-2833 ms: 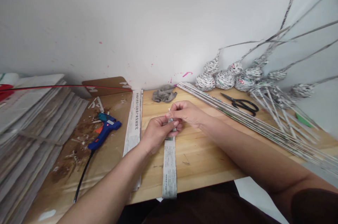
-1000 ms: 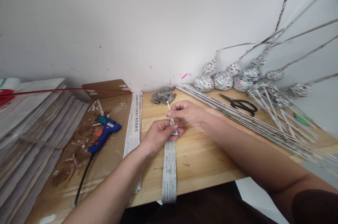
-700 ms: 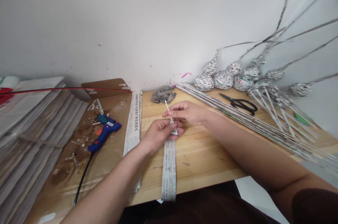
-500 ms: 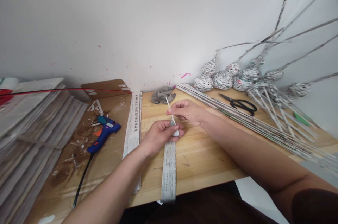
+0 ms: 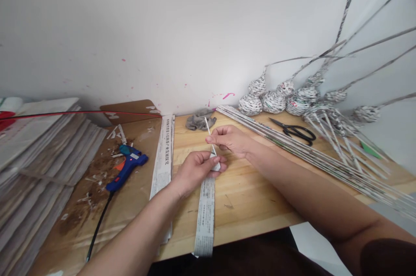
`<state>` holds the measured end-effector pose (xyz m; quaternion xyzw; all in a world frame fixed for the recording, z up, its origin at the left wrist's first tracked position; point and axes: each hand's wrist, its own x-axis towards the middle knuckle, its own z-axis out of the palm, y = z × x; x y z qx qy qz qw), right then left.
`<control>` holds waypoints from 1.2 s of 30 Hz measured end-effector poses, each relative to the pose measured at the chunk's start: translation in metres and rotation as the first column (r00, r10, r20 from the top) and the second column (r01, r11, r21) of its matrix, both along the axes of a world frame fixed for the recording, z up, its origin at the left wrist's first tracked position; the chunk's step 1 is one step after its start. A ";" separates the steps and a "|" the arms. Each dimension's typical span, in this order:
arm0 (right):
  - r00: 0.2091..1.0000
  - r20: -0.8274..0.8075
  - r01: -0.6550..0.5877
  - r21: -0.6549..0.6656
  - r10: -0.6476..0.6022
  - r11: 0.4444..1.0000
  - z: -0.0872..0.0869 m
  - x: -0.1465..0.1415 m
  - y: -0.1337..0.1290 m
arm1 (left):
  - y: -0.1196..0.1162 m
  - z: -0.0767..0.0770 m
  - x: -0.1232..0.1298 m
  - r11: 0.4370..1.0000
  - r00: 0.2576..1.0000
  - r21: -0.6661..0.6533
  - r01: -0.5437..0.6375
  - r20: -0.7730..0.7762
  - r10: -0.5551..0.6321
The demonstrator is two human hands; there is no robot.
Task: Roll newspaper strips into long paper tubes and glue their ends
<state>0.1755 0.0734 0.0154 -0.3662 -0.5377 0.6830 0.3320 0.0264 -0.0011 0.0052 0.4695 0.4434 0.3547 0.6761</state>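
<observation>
Left hand (image 5: 195, 171): fingers pinch newspaper strip (image 5: 208, 189) | right hand (image 5: 229, 139): fingers grip rolled tip (image 5: 208, 127) | done: slim tip | unrolled: long flat tail (image 5: 204, 224)

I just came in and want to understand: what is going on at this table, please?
A person is working with a newspaper strip. The left hand grips it near its folded part, and the right hand pinches a thin white roll just beyond. The strip's near end hangs over the table edge. A blue glue gun and black scissors lie to the sides, not in hand.
</observation>
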 end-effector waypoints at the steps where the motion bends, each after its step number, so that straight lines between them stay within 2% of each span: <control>1: 1.000 -0.006 0.028 0.014 -0.028 1.000 0.000 -0.001 0.000 | 0.000 0.000 0.000 1.000 1.000 0.001 0.007 -0.002 -0.007; 3: 1.000 -0.006 0.009 0.033 -0.009 0.999 0.001 0.000 0.000 | 0.000 0.001 0.000 1.000 1.000 -0.005 0.006 -0.007 -0.006; 6: 0.987 0.021 -0.163 0.020 0.162 0.986 0.004 0.004 0.001 | 0.000 0.002 0.000 1.000 1.000 -0.019 -0.012 -0.014 0.012; 8: 0.978 0.029 -0.209 -0.006 0.209 0.978 0.005 0.007 0.001 | 0.000 0.002 0.000 1.000 1.000 -0.018 -0.018 -0.017 0.018; 12: 0.997 0.001 -0.072 -0.025 0.072 0.997 0.002 0.002 -0.001 | 0.000 0.001 0.001 1.000 1.000 0.003 -0.018 -0.007 0.018; 15: 0.999 -0.015 0.039 0.001 -0.039 0.999 -0.002 -0.003 -0.001 | -0.001 0.001 0.001 1.000 1.000 -0.002 0.007 -0.006 -0.007; 17: 0.997 -0.018 0.072 0.031 -0.071 0.997 -0.002 -0.004 0.000 | -0.001 0.001 0.000 1.000 1.000 -0.013 0.013 -0.005 -0.013; 23: 0.984 0.017 -0.176 0.003 0.176 0.984 0.003 0.006 0.003 | 0.000 0.001 -0.001 1.000 1.000 -0.026 -0.016 -0.005 0.016; 28: 0.999 -0.014 -0.036 -0.003 0.036 0.999 0.000 0.002 0.001 | 0.000 -0.002 -0.001 1.000 1.000 0.003 -0.002 -0.004 0.002; 32: 0.998 -0.025 0.055 0.047 -0.054 0.997 0.001 -0.001 0.001 | 0.000 -0.002 -0.001 1.000 1.000 0.004 0.003 0.009 -0.003; 33: 0.999 -0.017 0.036 0.060 -0.035 0.998 0.002 -0.001 0.001 | 0.000 -0.002 -0.001 1.000 1.000 -0.001 -0.001 0.012 0.001; 36: 0.991 0.027 -0.129 0.050 0.127 0.990 0.005 0.002 0.001 | 0.001 0.000 -0.001 1.000 1.000 -0.012 -0.024 0.005 0.024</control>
